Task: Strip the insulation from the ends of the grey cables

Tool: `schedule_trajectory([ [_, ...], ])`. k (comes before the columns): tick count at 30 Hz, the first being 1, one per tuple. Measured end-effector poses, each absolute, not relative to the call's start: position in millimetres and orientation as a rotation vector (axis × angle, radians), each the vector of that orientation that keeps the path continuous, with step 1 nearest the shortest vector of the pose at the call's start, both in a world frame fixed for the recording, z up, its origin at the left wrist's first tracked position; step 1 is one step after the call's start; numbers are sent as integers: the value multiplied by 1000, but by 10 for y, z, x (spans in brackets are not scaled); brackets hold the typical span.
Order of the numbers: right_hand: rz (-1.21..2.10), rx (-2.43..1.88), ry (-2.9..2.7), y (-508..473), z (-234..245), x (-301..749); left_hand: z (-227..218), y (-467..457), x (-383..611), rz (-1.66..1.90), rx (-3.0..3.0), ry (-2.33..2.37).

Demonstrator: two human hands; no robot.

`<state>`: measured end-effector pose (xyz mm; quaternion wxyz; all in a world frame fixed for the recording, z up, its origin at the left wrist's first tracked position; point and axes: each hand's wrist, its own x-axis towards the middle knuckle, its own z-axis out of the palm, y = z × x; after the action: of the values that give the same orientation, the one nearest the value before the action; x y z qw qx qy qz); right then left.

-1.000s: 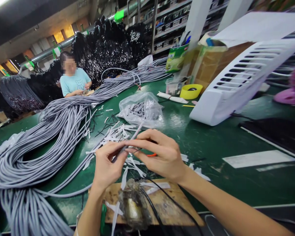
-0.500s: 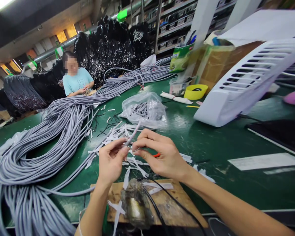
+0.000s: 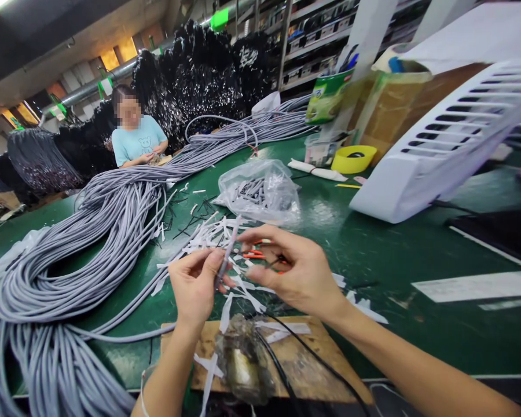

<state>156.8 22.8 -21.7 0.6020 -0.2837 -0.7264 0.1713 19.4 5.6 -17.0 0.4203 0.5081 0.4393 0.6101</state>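
"What does the left hand (image 3: 195, 284) have?"

"It pinches a short grey cable piece (image 3: 228, 253) between thumb and fingers, above the green table (image 3: 373, 330). The piece tilts, its upper end over the loose white strips (image 3: 226, 310), and the fingers cover part of its lower stretch."

"And the right hand (image 3: 301, 269)?"

"Just beside it, thumb and forefinger apart with a gap between. The inside of the palm is hidden. Something orange (image 3: 254, 254) shows through the gap, largely blocked by the hand; it may be a tool handle, but too little of it shows to be sure."

"Below the wrists?"

"A wooden board (image 3: 330, 373), its left part covered by the left forearm (image 3: 173, 353). A gold-coloured cylinder (image 3: 243, 370) sits on it under crumpled clear wrapping that muddles its outline."

"Further out?"

"A clear plastic bag (image 3: 284, 200) lies beyond the hands, the short grey pieces (image 3: 252, 193) inside blurred by its folds. On the left, a thick bundle of grey cable (image 3: 99, 231) runs out of view at the bottom. On the right, the white slotted appliance (image 3: 395, 185) and a dark flat slab (image 3: 499, 231) are both cut off by the edge."

"Who sits across the table?"

"A co-worker (image 3: 136, 145) in a light blue top, behind the cable; what those hands (image 3: 150, 157) hold is too small to make out"
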Motion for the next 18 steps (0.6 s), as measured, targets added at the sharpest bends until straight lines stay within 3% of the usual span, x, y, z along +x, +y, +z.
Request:
schedule_trajectory([
  [7,139,-581,-1815,193,-269,1458,-208,24,226,1514,1294,1245],
  [18,132,-526,-1849,195,-281,1475,-112,139,92,1685,937,1215],
])
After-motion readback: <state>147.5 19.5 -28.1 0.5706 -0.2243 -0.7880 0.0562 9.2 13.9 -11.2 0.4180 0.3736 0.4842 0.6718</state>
